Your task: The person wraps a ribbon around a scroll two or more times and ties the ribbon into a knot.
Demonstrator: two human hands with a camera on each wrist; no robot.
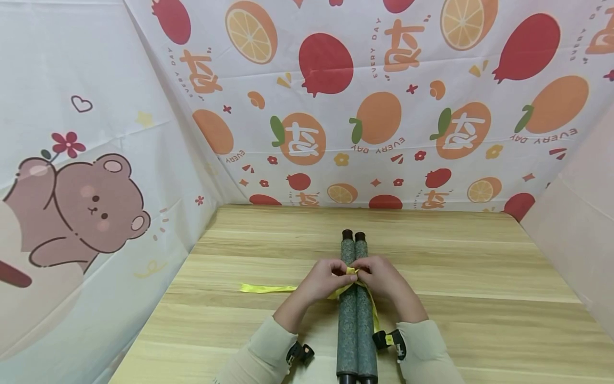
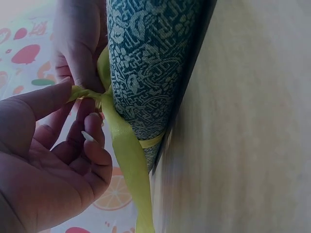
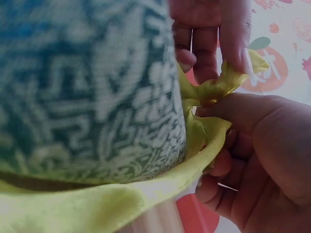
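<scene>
Head view | both hands' fingers pinch yellow ribbon [image 1: 352,274] atop 2 patterned rolls [image 1: 356,309] | wooden table [image 1: 479,298]; fruit-print cloth [image 1: 384,106] behind.

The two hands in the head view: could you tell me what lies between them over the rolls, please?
In the head view, the left hand and right hand have the yellow ribbon knot between them, atop the two patterned rolls.

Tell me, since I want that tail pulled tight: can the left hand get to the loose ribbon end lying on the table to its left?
Probably yes. The loose ribbon end lies flat on the table beside the left hand, nothing between; but that hand now pinches the knot.
</scene>
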